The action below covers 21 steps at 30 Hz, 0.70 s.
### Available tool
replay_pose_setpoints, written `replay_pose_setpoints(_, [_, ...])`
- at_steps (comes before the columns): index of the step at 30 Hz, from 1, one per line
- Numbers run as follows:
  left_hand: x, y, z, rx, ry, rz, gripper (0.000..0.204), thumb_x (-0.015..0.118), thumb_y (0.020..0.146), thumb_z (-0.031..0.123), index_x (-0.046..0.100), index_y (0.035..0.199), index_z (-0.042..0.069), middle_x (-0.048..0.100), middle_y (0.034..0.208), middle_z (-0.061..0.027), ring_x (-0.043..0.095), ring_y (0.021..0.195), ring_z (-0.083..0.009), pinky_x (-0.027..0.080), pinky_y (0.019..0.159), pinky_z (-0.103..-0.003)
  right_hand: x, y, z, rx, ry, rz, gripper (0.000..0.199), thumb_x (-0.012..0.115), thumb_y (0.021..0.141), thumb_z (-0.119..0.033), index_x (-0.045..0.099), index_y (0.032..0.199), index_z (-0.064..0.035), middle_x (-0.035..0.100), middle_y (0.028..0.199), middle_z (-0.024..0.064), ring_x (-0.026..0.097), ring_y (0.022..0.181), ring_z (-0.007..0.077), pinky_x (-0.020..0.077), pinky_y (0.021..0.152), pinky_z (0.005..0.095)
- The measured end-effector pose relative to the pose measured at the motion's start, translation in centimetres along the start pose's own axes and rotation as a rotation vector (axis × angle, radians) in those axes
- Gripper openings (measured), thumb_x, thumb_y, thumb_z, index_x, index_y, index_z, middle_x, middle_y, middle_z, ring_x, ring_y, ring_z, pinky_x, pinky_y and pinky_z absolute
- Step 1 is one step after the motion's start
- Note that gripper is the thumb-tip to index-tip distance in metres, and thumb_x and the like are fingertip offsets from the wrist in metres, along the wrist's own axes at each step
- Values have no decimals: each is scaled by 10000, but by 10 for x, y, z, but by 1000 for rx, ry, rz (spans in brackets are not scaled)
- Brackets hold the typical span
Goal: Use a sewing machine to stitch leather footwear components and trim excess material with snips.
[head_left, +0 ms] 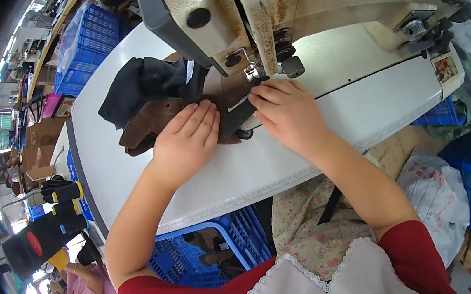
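A brown leather shoe upper (152, 117) with a black lining (143, 86) lies on the white sewing machine bed, its right part under the presser foot (251, 73). My left hand (185, 141) rests flat on the brown leather, fingers stretched out side by side. Close to the needle area, my right hand (290, 111) has its fingers bent and pinched at the end of a dark flat strip (237, 118) along the upper's edge. The fingertips partly hide what they grip. A small white tag (190, 71) shows on the lining.
The sewing machine head (312, 5) overhangs the work. A blue basket (222, 231) holding dark pieces sits below the table edge. Blue crates (95, 35) stand at far left, a white plastic bag (435, 193) at right. Another person (88, 288) sits at lower left near a black machine.
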State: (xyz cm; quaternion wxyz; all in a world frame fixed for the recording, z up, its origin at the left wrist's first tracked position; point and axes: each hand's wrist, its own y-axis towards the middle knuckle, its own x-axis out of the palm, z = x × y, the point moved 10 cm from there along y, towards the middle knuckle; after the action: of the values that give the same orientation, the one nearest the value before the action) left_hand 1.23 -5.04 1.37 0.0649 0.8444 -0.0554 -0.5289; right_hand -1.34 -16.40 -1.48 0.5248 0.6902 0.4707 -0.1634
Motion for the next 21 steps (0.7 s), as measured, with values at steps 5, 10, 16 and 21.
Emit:
replay_pose_setpoints(5, [-3,2,6,-21,-11,29,322,597,704,107,685,988,-17,693,1095,-124,643,1098,-242,481,998,-360,4,1,-3,-9,-45,-30,261,687,787,-141,686,1013,-10,666,1053,59,592,1037,227,445,919,382])
replay_pose_setpoints(10, [-6,6,15,-33,-9,19,325,593,699,99,685,985,-25,692,1081,-138,652,1078,-254,500,969,-371,4,-1,-2,9,-60,-23,274,677,761,-101,690,1020,-13,665,1088,65,585,1072,240,443,926,393])
replay_pose_setpoints(16, [-7,11,22,-60,21,4,334,589,687,107,680,974,-37,691,1075,-146,651,1075,-261,500,968,-372,1,0,1,39,-45,-9,307,671,726,-63,697,1028,-20,665,1109,66,582,1096,253,447,931,407])
replay_pose_setpoints(21, [-5,14,27,-91,31,1,330,591,688,115,682,965,-40,690,1073,-151,649,1072,-260,495,973,-371,-4,0,-3,11,-22,15,277,672,734,-90,690,999,-9,659,1029,70,597,1011,243,445,899,398])
